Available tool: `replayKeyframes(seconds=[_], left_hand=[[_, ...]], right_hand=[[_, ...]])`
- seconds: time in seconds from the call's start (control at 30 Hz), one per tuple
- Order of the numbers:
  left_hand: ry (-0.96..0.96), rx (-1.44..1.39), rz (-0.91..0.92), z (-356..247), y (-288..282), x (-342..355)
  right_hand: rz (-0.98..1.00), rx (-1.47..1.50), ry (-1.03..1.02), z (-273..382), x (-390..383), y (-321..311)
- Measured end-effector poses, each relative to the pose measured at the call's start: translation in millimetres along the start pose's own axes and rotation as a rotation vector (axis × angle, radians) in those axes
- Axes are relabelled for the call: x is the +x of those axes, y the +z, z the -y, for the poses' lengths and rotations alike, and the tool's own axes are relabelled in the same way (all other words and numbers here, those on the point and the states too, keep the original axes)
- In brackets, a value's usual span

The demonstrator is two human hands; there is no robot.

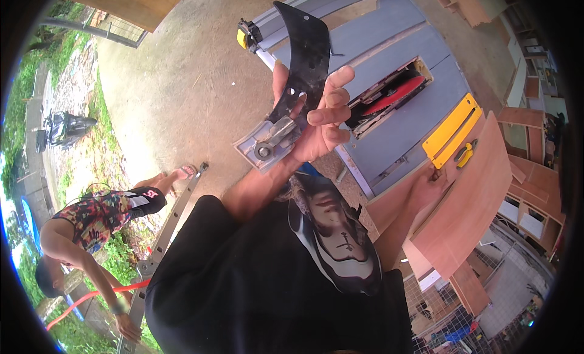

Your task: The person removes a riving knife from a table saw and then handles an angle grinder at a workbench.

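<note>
In the middle, my left hand (pixel 319 126) grips a curved black metal blade (pixel 304 46) attached to a silver bracket with a bolt (pixel 263 151), its fingers wrapped round the back. My right hand (pixel 429 183) is lower right, over a plywood piece, just below a yellow slotted plate (pixel 450 132); its fingers are curled and what they hold is unclear. Yellow-and-black pliers (pixel 466 153) lie beside the plate. Behind my left hand is a grey table saw (pixel 371 43) with a red blade (pixel 398 92) in its open slot.
A person (pixel 85 226) in a patterned top bends over an aluminium ladder (pixel 163 244) at lower left, beside a red hose (pixel 88 299). A motorbike (pixel 67 129) stands outside at left. Plywood sheets (pixel 462 226) and cabinet pieces (pixel 538 189) crowd the right; a mesh rack (pixel 438 323) is at lower right.
</note>
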State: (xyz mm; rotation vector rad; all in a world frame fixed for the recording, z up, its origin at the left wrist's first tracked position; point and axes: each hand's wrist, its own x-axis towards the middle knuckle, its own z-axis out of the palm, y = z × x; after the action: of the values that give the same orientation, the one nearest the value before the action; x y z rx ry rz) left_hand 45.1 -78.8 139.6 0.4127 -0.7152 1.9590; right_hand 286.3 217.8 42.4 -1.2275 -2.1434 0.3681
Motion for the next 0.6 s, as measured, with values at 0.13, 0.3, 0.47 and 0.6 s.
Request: replayKeyframes(seconds=[0.13, 0.3, 0.47, 0.6], left_hand=[[0.006, -0.028, -0.023, 0.5, -1.5, -2.0], [-0.006, 0.043, -0.126, 1.7, 3.0, 0.1], [0.064, 0.089, -0.204, 5.9, 7.0, -0.6], [0.066, 0.076, -0.236, 7.0, 0.6, 0.4]], right_hand=[[-0.001, -0.007, -0.008, 1.7, -0.4, -1.2], [-0.004, -0.043, -0.01, -1.2, -1.0, -3.9], [0.017, 0.031, -0.006, -2.9, 0.9, 3.4], [0.003, 0.045, 0.015, -7.4, -0.7, -1.0]])
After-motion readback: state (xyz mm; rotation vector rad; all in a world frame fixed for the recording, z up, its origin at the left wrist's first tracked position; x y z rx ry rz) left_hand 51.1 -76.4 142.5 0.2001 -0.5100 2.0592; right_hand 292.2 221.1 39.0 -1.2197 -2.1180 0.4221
